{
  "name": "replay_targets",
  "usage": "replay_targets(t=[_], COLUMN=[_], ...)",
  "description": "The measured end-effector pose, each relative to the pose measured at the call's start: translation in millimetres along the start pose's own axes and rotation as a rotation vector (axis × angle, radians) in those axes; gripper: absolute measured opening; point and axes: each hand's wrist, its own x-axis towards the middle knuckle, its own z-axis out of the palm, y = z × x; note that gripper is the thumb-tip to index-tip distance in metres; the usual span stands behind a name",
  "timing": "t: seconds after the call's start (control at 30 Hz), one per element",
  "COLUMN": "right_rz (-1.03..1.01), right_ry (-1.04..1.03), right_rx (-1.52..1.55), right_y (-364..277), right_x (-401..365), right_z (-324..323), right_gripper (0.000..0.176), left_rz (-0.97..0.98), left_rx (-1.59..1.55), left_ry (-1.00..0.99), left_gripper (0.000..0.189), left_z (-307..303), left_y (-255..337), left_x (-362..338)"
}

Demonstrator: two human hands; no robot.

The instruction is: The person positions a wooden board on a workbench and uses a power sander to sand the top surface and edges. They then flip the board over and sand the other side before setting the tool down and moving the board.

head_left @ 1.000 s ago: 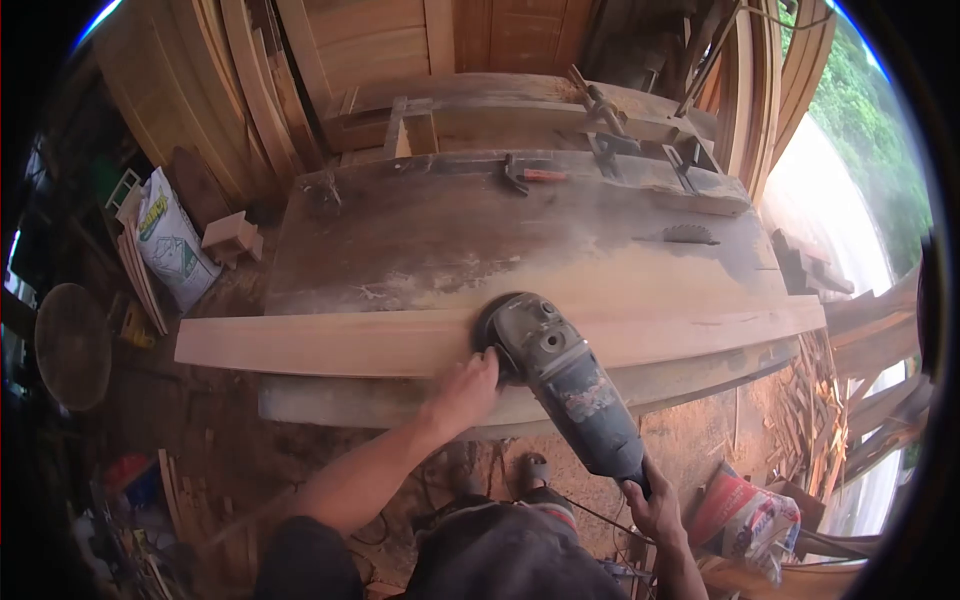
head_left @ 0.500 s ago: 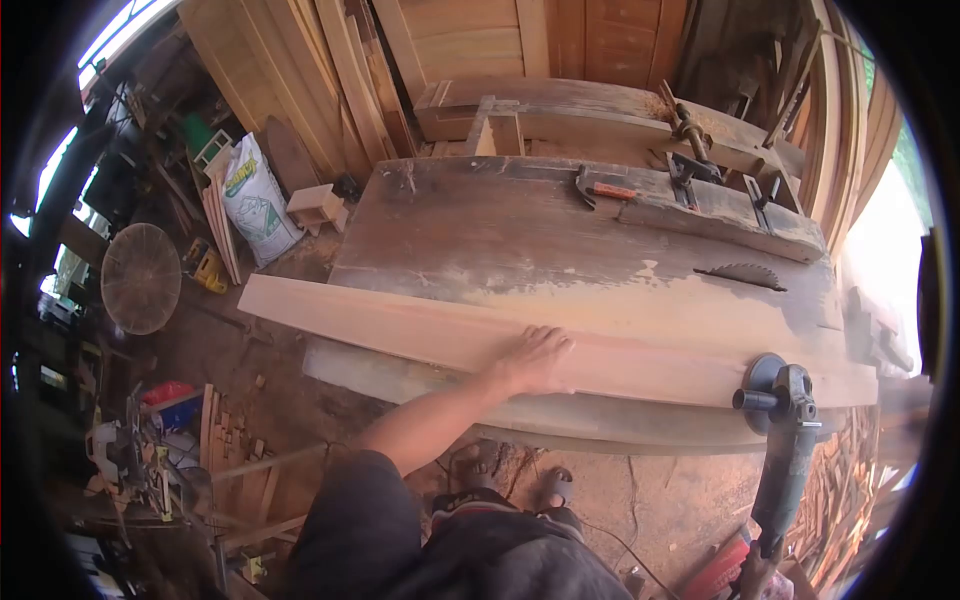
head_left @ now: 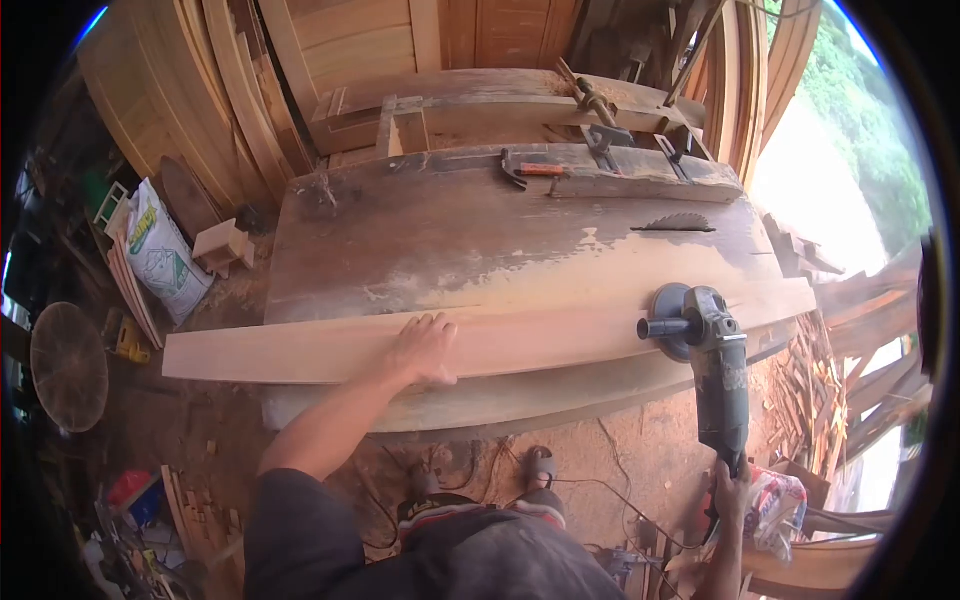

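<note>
Hands apart: the left hand [head_left: 423, 350] rests spread on one plank [head_left: 540, 338], the right hand [head_left: 733, 490] grips one power sander [head_left: 722, 385]. Of two sacks, the white sack [head_left: 165, 250] stands well left of both, the red-and-white sack [head_left: 778, 497] near the right; contents aren't clear.

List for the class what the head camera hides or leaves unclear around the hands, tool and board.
All in the head view:
- Left hand: palm, hidden by its own back.
- Board: underside, hidden by its top face.
- Power tool: any lettering, too small and blurred.
- Saw blade: lower part, hidden by the bench top.
</note>
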Motion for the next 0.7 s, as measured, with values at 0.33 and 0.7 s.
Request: replay_targets(t=[0.33, 0.7], right_rz=[-0.059, -0.174], right_ry=[-0.104, -0.432], right_rx=[-0.149, -0.305], right_y=[-107.7, -185.3], right_x=[-145.1, -230.5], right_z=[161.4, 243.2], right_gripper=[0.075, 0.091], left_rz=[-0.132, -0.027], left_rx=[-0.254, -0.102], left_ry=[0.068, 0.124], left_gripper=[0.084, 0.060], left_z=[-12.0, -31.2], left_y=[-173.4, -60.4], left_x=[-142.1, -138.8])
